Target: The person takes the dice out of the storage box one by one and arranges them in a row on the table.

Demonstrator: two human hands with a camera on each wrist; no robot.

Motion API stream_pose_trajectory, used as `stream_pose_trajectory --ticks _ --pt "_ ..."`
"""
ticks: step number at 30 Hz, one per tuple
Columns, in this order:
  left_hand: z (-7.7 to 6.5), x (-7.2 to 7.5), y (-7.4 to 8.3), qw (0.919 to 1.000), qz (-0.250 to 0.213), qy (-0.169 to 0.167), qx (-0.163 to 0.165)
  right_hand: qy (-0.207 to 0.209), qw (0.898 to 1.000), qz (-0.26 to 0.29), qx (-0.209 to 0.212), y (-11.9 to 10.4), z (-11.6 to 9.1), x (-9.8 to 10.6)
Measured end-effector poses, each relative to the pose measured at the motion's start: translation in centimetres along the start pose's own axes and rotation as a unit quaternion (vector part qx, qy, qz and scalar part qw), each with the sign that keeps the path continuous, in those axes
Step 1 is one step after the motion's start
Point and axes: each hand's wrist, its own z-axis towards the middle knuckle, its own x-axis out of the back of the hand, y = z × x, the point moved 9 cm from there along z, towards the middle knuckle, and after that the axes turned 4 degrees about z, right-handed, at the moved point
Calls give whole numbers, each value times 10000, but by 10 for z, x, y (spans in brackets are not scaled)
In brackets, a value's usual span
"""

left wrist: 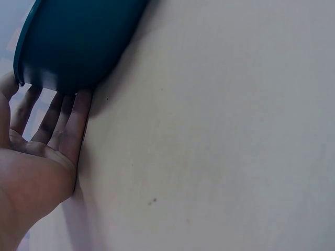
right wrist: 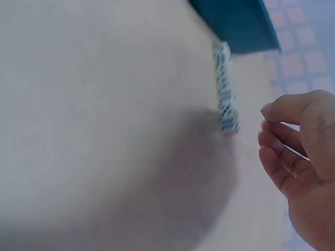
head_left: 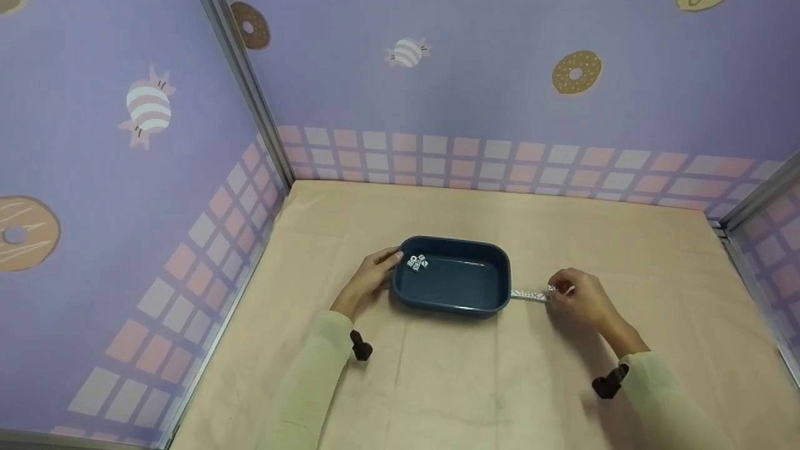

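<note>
A dark blue rectangular dish point(head_left: 453, 306) stands on the cloth. My left hand point(head_left: 373, 275) grips its left end, thumb at the rim and fingers against the outer wall, as the left wrist view shows point(left wrist: 39, 167). Several white dice point(head_left: 417, 262) lie in the dish's left end. From its right side a straight row of dice point(head_left: 529, 295) runs over the cloth, seen also in the right wrist view point(right wrist: 225, 86). My right hand point(head_left: 578, 297) is above the row's right end, thumb and index fingertips pinching a small die point(head_left: 552, 288), mostly hidden in the right wrist view.
A pale cloth point(head_left: 450, 375) covers the table. Purple walls point(head_left: 487, 100) with printed sweets and checks enclose its back, left and right sides, with metal posts point(head_left: 250, 94) at the corners. Small black mounts point(head_left: 360, 347) sit at both wrists.
</note>
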Motion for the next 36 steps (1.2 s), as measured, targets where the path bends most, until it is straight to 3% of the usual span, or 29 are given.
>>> stream_pose_trajectory --ticks 8,18,27,36 --pt "1 -2 3 9999 -35 -5 -163 -271 9982 -253 -479 28 -17 -2" --pt "0 -3 1 9995 -285 -70 -64 -314 9981 -181 -489 26 -15 -8" --pt "3 -1 2 9997 6 29 -232 -317 9964 246 -751 33 -16 -12" --pt "3 1 1 9996 143 67 -220 -246 9949 320 -928 39 -15 -17"
